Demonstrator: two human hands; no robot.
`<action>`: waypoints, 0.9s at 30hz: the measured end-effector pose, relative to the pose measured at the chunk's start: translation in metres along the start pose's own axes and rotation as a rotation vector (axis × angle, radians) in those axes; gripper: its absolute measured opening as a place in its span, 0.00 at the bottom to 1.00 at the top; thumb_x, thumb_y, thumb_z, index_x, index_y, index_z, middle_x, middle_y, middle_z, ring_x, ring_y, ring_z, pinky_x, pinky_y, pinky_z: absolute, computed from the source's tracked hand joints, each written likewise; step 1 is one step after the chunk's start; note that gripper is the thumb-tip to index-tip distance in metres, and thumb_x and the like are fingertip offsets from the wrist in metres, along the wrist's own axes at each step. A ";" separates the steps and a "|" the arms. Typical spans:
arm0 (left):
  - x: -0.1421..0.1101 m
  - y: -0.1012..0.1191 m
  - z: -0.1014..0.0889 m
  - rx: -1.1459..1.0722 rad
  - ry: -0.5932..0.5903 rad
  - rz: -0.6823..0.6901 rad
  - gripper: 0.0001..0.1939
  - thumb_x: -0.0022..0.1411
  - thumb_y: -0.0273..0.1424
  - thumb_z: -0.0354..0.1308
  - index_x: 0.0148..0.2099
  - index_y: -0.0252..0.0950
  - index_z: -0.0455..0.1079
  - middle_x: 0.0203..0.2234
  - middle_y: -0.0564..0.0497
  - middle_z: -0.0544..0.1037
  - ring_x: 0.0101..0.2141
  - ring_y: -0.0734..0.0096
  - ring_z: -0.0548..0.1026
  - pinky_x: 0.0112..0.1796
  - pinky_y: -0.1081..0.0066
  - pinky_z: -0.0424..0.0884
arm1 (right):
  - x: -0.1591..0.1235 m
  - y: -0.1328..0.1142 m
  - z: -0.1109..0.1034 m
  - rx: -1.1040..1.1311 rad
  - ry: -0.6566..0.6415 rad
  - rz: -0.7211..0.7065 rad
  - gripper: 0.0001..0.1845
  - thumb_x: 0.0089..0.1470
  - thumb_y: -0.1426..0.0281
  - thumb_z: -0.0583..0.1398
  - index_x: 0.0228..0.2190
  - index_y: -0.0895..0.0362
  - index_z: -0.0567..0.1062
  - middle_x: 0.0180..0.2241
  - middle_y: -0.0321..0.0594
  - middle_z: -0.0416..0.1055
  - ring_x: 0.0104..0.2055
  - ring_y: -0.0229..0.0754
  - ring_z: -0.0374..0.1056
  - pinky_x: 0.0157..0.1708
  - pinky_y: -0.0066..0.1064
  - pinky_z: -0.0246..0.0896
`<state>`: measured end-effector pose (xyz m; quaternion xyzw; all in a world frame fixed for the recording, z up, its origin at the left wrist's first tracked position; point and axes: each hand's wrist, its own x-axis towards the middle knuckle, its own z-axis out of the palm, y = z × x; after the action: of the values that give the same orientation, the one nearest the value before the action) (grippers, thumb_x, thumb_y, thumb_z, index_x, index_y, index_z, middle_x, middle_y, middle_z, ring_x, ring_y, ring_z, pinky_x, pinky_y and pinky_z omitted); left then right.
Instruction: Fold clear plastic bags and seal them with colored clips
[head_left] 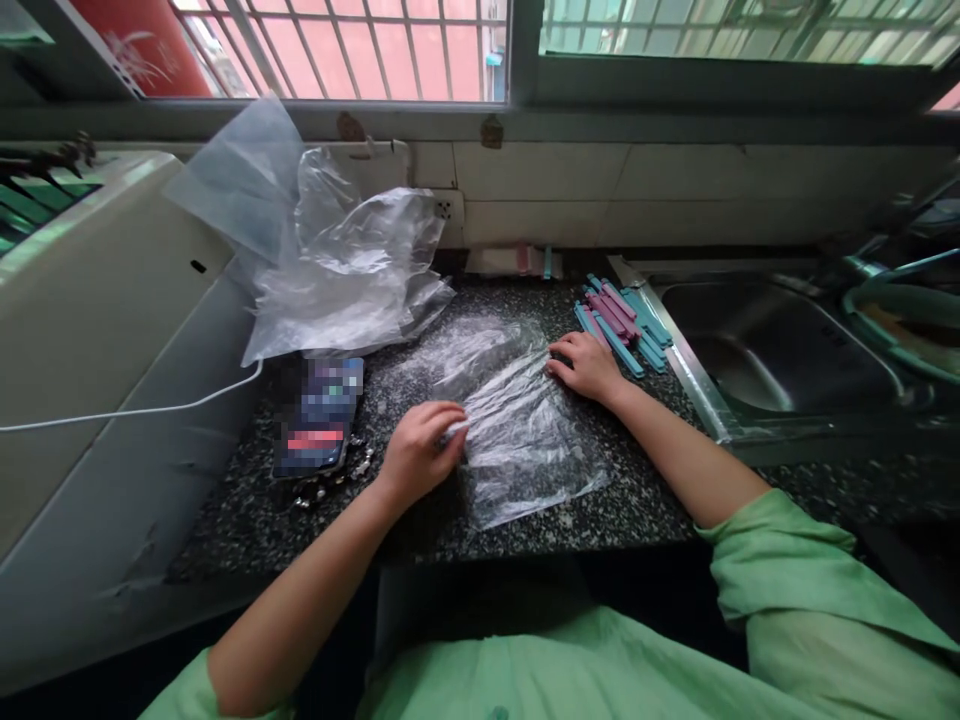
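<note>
A clear, crinkled plastic bag (517, 430) lies spread on the speckled dark countertop (420, 520) in front of me. My left hand (424, 450) pinches the bag's left edge between thumb and fingers, and a bit of bunched plastic shows there. On the opposite side, my right hand (585, 365) has its fingers bent onto the bag's upper right edge, thumb close to the forefinger. Just beyond the right hand sits a pile of pink and blue sealing clips (622, 320).
More clear plastic bags (345, 270) are heaped at the back left. A phone (319, 415) lies left of my left hand, with a white cable (150, 412) nearby. To the right is a steel sink (780, 350). A pack with clips (514, 262) rests against the wall.
</note>
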<state>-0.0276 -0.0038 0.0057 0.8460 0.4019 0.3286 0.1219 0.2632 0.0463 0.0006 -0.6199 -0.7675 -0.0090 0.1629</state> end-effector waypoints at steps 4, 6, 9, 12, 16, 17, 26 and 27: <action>0.050 -0.012 0.005 0.029 0.078 -0.208 0.09 0.57 0.29 0.50 0.36 0.37 0.72 0.37 0.47 0.76 0.41 0.65 0.72 0.45 0.66 0.67 | 0.001 -0.001 0.002 0.059 0.062 -0.031 0.17 0.55 0.65 0.55 0.43 0.58 0.75 0.38 0.46 0.70 0.42 0.46 0.63 0.44 0.35 0.58; 0.072 -0.021 0.013 0.038 0.045 -0.248 0.11 0.56 0.26 0.49 0.36 0.36 0.73 0.39 0.46 0.77 0.44 0.65 0.72 0.47 0.66 0.66 | 0.000 -0.001 0.001 0.044 0.045 -0.115 0.18 0.54 0.63 0.56 0.43 0.58 0.75 0.38 0.46 0.70 0.42 0.46 0.62 0.44 0.35 0.58; 0.083 -0.030 0.026 0.091 -0.139 -0.215 0.14 0.58 0.27 0.48 0.42 0.36 0.73 0.41 0.47 0.78 0.44 0.65 0.73 0.48 0.66 0.66 | -0.001 0.000 0.001 -0.013 -0.012 -0.197 0.19 0.52 0.61 0.58 0.43 0.57 0.76 0.38 0.46 0.69 0.41 0.47 0.61 0.41 0.36 0.58; 0.077 -0.037 0.032 0.263 -0.199 -0.179 0.16 0.59 0.29 0.48 0.48 0.38 0.70 0.47 0.47 0.76 0.50 0.61 0.70 0.54 0.60 0.59 | 0.000 0.003 0.002 -0.045 -0.026 -0.200 0.17 0.55 0.63 0.55 0.42 0.57 0.76 0.36 0.46 0.70 0.39 0.47 0.62 0.39 0.35 0.58; 0.073 -0.046 0.033 0.367 -0.116 -0.244 0.21 0.62 0.33 0.45 0.55 0.33 0.65 0.50 0.45 0.73 0.54 0.61 0.66 0.56 0.60 0.57 | 0.005 0.007 0.006 -0.018 0.050 -0.150 0.16 0.57 0.66 0.52 0.40 0.58 0.76 0.34 0.46 0.71 0.39 0.46 0.63 0.39 0.34 0.59; 0.073 -0.048 0.034 0.365 -0.118 -0.241 0.22 0.62 0.34 0.44 0.56 0.33 0.64 0.51 0.44 0.73 0.54 0.61 0.65 0.56 0.61 0.57 | 0.006 0.007 0.007 -0.012 0.073 -0.125 0.16 0.57 0.68 0.52 0.41 0.59 0.76 0.35 0.46 0.71 0.39 0.46 0.64 0.40 0.34 0.59; 0.075 -0.054 0.037 0.350 -0.116 -0.253 0.23 0.61 0.37 0.49 0.56 0.35 0.64 0.58 0.46 0.64 0.58 0.58 0.60 0.57 0.57 0.56 | 0.012 0.010 0.007 -0.036 0.080 -0.013 0.15 0.55 0.70 0.52 0.37 0.59 0.77 0.35 0.46 0.73 0.39 0.47 0.66 0.38 0.35 0.61; 0.074 -0.051 0.036 0.318 -0.108 -0.211 0.22 0.61 0.36 0.50 0.55 0.34 0.65 0.57 0.45 0.65 0.57 0.58 0.61 0.57 0.57 0.57 | 0.017 0.011 0.005 -0.013 0.093 0.011 0.15 0.55 0.70 0.52 0.38 0.59 0.77 0.35 0.46 0.73 0.39 0.47 0.67 0.38 0.35 0.61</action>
<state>-0.0006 0.0879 -0.0120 0.8243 0.5279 0.2004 0.0420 0.2695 0.0658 -0.0020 -0.6243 -0.7555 -0.0419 0.1942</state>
